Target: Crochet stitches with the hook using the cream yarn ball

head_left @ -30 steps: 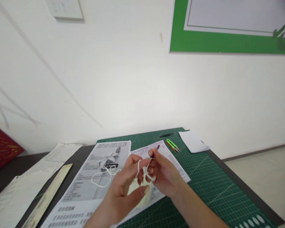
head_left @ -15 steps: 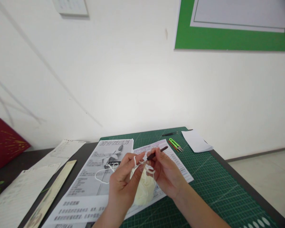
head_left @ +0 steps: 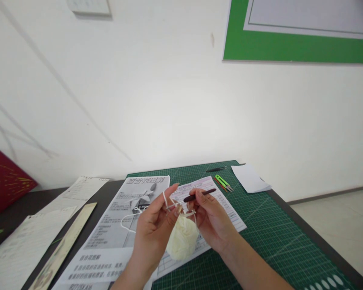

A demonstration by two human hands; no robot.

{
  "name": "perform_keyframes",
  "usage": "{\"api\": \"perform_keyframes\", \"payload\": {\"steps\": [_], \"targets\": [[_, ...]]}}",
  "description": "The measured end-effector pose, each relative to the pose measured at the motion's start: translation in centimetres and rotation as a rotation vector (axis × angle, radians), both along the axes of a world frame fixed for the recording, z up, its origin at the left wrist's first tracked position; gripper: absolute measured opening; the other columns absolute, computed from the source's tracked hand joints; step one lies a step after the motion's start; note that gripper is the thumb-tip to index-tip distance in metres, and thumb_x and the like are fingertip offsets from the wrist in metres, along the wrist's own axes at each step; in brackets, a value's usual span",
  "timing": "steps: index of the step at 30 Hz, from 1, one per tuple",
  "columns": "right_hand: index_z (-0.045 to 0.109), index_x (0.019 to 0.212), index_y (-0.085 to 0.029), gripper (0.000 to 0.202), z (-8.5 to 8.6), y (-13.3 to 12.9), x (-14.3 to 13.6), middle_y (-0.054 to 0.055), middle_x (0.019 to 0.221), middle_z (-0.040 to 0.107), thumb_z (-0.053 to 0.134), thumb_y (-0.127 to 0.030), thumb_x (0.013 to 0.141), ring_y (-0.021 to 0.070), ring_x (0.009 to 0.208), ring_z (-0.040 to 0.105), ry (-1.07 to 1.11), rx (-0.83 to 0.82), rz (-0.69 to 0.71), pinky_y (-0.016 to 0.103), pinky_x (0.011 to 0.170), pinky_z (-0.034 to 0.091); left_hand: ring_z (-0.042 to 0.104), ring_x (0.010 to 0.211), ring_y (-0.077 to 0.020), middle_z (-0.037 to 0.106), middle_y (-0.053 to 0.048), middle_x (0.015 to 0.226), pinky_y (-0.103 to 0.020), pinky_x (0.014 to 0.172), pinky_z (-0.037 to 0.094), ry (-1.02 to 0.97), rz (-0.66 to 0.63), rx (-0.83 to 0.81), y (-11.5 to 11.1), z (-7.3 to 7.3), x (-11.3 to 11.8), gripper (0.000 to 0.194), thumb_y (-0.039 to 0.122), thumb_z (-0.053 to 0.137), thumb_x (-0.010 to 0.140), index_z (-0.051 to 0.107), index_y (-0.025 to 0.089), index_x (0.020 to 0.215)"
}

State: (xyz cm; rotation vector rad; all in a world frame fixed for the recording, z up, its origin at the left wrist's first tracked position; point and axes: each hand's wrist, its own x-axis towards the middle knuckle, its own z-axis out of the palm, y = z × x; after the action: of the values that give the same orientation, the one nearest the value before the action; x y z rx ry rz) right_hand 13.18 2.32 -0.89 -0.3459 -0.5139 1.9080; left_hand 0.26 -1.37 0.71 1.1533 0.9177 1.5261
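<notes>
My right hand [head_left: 210, 215] is closed on the dark handle of a crochet hook [head_left: 199, 195], whose thin shaft points left. A strand of cream yarn [head_left: 166, 201] loops over the raised index finger of my left hand [head_left: 157, 223], while its thumb and other fingers pinch the yarn near the hook's tip. The stitches there are too small to make out. Below and between both hands sits a ball of cream yarn [head_left: 182, 239]. A loose yarn tail [head_left: 127, 217] curls across the printed sheet to the left.
Printed sheets [head_left: 103, 233] lie on a green cutting mat [head_left: 278, 229]. Green thread snips [head_left: 222, 182], black tweezers [head_left: 216, 169] and white paper [head_left: 249, 179] are at the back right. A ruler-like strip [head_left: 66, 241] and handwritten sheets [head_left: 45, 229] lie left; a white wall stands behind.
My left hand has shifted slightly left and its index finger has lifted, stretching the yarn loop. The hook has turned flatter, and more of the yarn ball shows.
</notes>
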Motion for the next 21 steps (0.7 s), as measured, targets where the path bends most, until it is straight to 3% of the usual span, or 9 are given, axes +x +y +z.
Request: {"api": "perform_keyframes", "payload": {"steps": [4,12,21], "targets": [[0.073,0.076,-0.011,0.018,0.0,0.0,0.2,0.000,0.058,0.069,0.079,-0.028,0.071,0.0059,0.050,0.059,-0.052,0.018,-0.057,0.015,0.052,0.054,0.060,0.073,-0.0078,0.066,0.003,0.075,-0.015,0.072,0.047,-0.026,-0.118,-0.016,0.3,0.0,-0.4,0.037,0.019,0.068,0.080,0.067,0.034,0.114],[0.074,0.076,-0.010,0.018,0.1,-0.2,0.1,0.002,0.056,0.070,0.082,-0.021,0.064,0.0072,0.049,0.061,-0.147,0.025,-0.059,0.015,0.053,0.055,0.055,0.066,-0.0077,0.061,0.003,0.070,-0.018,0.066,0.044,-0.005,-0.200,-0.055,0.3,0.2,-1.5,0.046,0.016,0.067,0.081,0.061,0.035,0.122],[0.073,0.071,-0.011,0.017,0.5,-0.4,0.1,0.001,0.053,0.069,0.082,-0.024,0.064,0.0071,0.046,0.060,-0.194,0.023,-0.071,0.015,0.051,0.053,0.053,0.062,-0.0104,0.060,0.002,0.065,-0.024,0.063,0.039,-0.034,-0.278,-0.138,0.4,0.6,-1.8,0.053,0.016,0.070,0.077,0.059,0.032,0.126]]}}
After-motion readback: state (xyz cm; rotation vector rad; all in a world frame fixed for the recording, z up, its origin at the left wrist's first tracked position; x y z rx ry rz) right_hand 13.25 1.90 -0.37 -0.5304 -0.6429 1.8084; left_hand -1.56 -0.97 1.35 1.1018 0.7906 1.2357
